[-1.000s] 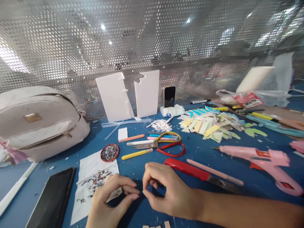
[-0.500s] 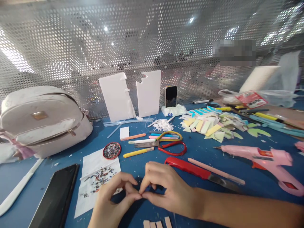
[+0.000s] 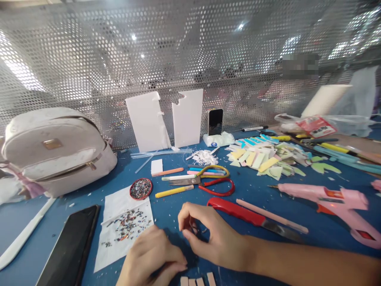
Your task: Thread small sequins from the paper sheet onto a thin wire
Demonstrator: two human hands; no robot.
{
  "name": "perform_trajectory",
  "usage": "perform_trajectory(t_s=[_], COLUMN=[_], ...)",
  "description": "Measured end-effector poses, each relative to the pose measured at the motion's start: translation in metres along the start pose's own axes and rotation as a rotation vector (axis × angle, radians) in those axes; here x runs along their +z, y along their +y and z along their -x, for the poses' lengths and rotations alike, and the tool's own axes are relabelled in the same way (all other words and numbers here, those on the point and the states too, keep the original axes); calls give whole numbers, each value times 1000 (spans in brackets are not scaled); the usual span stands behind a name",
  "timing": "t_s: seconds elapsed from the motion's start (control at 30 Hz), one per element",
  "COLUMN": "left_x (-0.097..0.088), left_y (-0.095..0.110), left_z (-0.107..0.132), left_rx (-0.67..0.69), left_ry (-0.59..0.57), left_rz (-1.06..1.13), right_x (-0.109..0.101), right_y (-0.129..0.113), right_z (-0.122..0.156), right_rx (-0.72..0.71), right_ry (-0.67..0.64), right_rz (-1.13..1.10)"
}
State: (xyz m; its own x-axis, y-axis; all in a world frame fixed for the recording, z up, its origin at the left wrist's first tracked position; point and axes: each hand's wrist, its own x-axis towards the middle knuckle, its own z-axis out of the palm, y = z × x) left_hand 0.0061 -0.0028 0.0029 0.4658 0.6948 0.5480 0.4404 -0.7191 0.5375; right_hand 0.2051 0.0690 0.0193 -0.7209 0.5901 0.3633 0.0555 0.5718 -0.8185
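Observation:
My left hand (image 3: 154,254) is palm down at the lower middle, its fingers closed with thumb and forefinger tips together. Just below its fingertips lie several small pale pink strips (image 3: 200,282), cut off by the bottom edge of the view. Beside it my right hand (image 3: 212,236) is curled, with thumb and forefinger nearly meeting; anything held in either hand is too small or hidden to make out. Left of the hands lies a white paper sheet (image 3: 102,222) scattered with tiny coloured rhinestones (image 3: 129,224). A red-rimmed round dish (image 3: 151,190) full of similar bits sits on its upper edge.
Scissors (image 3: 205,179), markers (image 3: 174,191) and a red-handled knife (image 3: 238,210) lie ahead. On the right are a pink glue gun (image 3: 324,194) and paper scraps (image 3: 268,155). A phone (image 3: 70,246) and a backpack (image 3: 56,151) are left. White boards (image 3: 149,121) lean against perforated metal.
My hands, which met at the fingertips, have come apart. The left has turned palm down and moved toward the pink strips; the right has stayed nearly in place.

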Motion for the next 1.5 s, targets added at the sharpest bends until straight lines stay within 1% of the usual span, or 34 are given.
perform_trajectory(t_s=[0.13,0.3,0.4,0.53,0.6,0.63,0.67,0.7,0.77,0.83,0.87,0.9,0.97,1.07,1.23,1.5], left_x=[-1,-2,-2,-8,-17,-24,-33,-43,-67,-91,-101,-109,-118,-118,-108,-104], left_y=[2,6,8,12,12,10,7,2,-10,-24,-31,-37,-47,-52,-50,-48], left_z=[0,-2,-3,-3,-4,-5,-6,-7,-10,-12,-12,-12,-11,-6,-2,-4], left_rx=[-48,-104,-89,-20,-18,-40,-77,-142,-336,-513,-612,-694,-770,-801,-827,-847], left_ry=[-10,50,72,3,-54,-89,-122,-97,-61,-110,-163,-191,-259,-306,-310,-321], left_rz=[3,-7,-74,-175,-242,-283,-313,-348,-431,-453,-455,-468,-474,-495,-575,-637], right_x=[1,2,3,2,2,1,1,1,0,0,0,0,1,1,1,1], right_y=[1,5,9,11,11,11,10,9,8,8,7,7,7,5,4,6], right_z=[0,-1,-2,-2,-2,-2,-2,-3,-4,-4,-5,-5,-5,-5,-4,-4], right_rx=[-34,-34,-15,18,20,22,28,33,45,51,51,50,50,51,45,41], right_ry=[-25,-20,-9,-4,11,21,35,50,74,88,93,96,108,115,110,100], right_rz=[-14,-27,-62,-93,-94,-93,-92,-91,-94,-97,-97,-97,-90,-77,-75,-81])
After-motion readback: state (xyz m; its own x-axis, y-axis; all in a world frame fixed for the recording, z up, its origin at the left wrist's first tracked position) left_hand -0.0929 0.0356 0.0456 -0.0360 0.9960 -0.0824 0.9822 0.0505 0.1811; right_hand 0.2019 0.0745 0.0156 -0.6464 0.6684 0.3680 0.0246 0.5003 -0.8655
